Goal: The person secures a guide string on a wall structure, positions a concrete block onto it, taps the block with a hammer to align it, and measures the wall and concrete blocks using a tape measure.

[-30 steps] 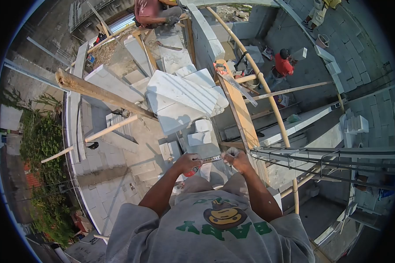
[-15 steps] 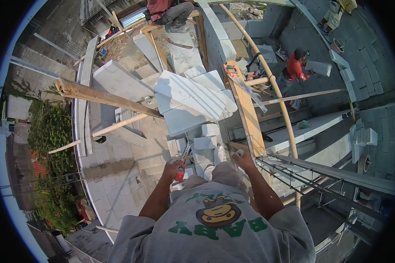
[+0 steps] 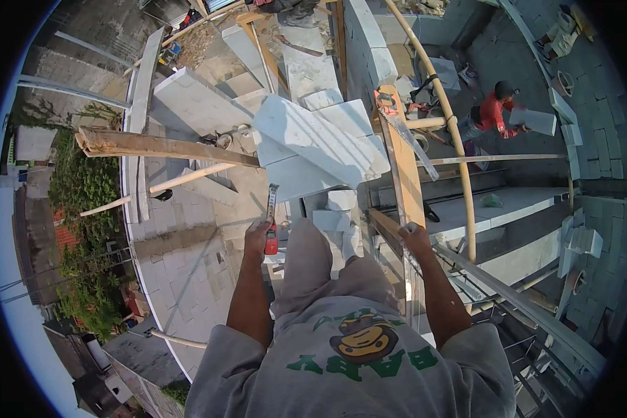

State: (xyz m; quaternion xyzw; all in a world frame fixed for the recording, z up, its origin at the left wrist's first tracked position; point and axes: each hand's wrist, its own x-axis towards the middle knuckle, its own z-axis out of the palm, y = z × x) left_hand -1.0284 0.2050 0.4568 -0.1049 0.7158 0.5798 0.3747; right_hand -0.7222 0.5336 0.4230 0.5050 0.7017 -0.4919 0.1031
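My left hand [image 3: 257, 235] is closed around a red-handled tool [image 3: 272, 240] with a narrow silver blade pointing away from me; dark marks run along the blade, but its exact kind is unclear. My right hand [image 3: 415, 239] is curled over the near part of a wooden plank [image 3: 405, 182], with the fingertips at its edge. Farther up that plank lies a handsaw [image 3: 405, 136] with an orange handle. Ahead of my knees, large pale blocks [image 3: 313, 150] are stacked, with smaller block pieces [image 3: 332, 220] below them.
A rough timber beam [image 3: 167, 148] juts in from the left. Bamboo poles [image 3: 460, 160] stand at right, beside lower block walls. There a person in red [image 3: 493, 115] holds a pale block [image 3: 533, 121]. Another person [image 3: 564, 31] is at upper right. Metal bars [image 3: 522, 296] lie at lower right.
My view has shifted, and my left knee now shows raised. The left hand has moved left with the tool, now more upright. My right hand has moved right onto the plank.
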